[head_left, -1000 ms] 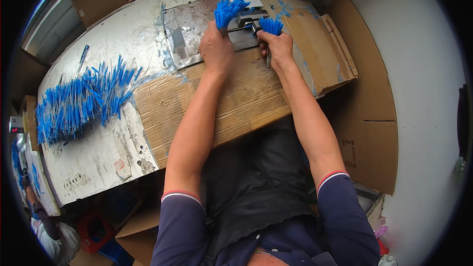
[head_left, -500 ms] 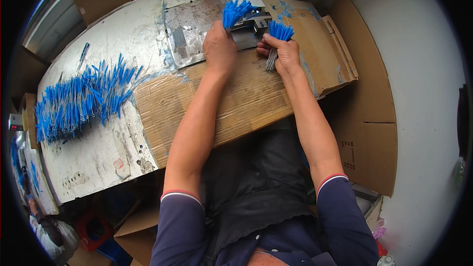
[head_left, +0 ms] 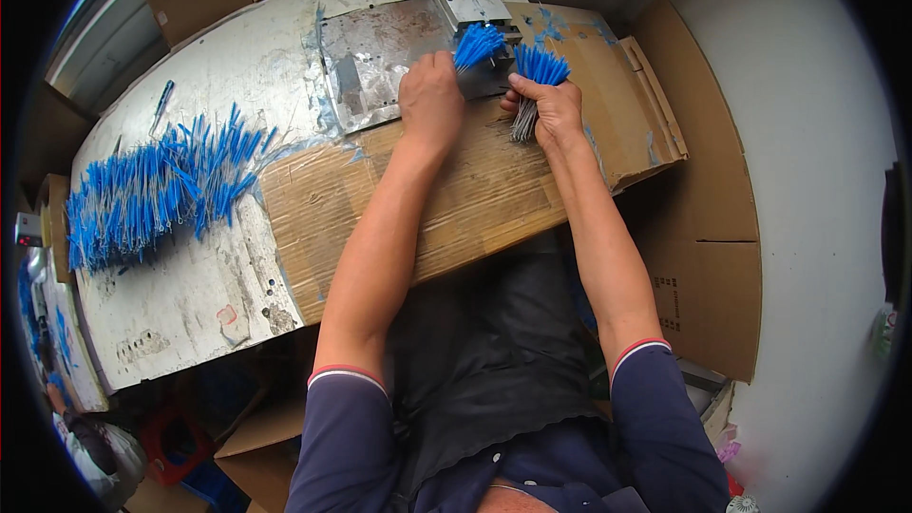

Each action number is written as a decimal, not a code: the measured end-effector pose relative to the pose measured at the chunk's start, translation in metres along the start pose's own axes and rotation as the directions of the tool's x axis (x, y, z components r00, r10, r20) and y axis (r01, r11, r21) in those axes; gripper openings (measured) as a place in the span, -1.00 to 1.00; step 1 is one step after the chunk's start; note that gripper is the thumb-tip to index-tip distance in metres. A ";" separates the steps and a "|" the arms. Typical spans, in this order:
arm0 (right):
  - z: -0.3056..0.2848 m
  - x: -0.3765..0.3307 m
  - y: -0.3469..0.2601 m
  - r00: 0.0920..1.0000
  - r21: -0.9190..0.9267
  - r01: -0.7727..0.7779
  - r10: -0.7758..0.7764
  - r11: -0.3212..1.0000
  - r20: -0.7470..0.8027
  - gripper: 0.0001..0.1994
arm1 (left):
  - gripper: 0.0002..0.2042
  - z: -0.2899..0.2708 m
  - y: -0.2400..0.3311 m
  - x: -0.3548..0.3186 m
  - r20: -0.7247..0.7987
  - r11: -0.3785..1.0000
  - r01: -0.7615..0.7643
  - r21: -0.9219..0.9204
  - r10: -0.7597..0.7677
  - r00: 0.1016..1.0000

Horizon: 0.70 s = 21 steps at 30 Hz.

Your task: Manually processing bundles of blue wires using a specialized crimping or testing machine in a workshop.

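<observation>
My left hand (head_left: 432,100) is closed around the lower end of a bundle of blue-tipped wires (head_left: 480,46). Its blue ends fan out, tilted to the right, in front of a small metal-topped device (head_left: 472,2). Close by on the right, my right hand (head_left: 556,109) grips a second bundle of blue-tipped wires (head_left: 541,65). That one stands nearly upright, blue ends up, with thin grey metal ends showing below the thumb. The left fingertips are partly hidden behind the back of the hand.
A wide pile of similar blue-and-grey wires (head_left: 157,190) lies on the worn white table (head_left: 190,304) at left, with a pen (head_left: 162,106) behind it. A metal plate (head_left: 370,57) and cardboard (head_left: 399,199) cover the work area. Cardboard sheets (head_left: 703,171) stand along the right.
The left bundle has moved right and a little down, from upright to tilted, closer to the right bundle. My right hand has barely shifted.
</observation>
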State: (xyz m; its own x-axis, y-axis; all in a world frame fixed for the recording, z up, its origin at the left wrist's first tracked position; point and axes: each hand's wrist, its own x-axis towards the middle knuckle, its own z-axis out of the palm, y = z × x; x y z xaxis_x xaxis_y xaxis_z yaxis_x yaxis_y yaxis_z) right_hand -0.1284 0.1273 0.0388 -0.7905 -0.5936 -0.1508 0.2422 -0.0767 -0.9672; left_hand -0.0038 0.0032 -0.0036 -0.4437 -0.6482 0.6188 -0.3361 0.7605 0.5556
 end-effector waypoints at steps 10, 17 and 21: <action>0.007 -0.005 -0.006 0.990 -0.013 -0.143 0.143 0.990 0.016 -0.79 | -0.92 -0.001 0.000 0.003 -0.055 0.962 0.226 -0.155 -0.237 0.970; 0.017 -0.011 0.001 0.985 -0.056 -0.102 0.109 0.993 0.133 -0.78 | -0.89 -0.002 0.011 0.005 0.198 0.665 0.361 -0.653 -0.311 0.930; 0.023 -0.019 0.001 0.977 -0.106 -0.088 0.106 0.990 0.182 -0.79 | -0.88 -0.003 0.011 0.005 0.166 0.707 0.329 -0.627 -0.291 0.942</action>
State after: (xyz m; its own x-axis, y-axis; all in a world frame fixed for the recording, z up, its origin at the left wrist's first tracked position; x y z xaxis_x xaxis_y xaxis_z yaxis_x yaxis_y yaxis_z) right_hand -0.0999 0.1202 0.0458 -0.6443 -0.7345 -0.2129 0.2499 0.0609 -0.9663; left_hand -0.0069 0.0083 0.0069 -0.4582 -0.8257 0.3289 0.1372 0.3000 0.9440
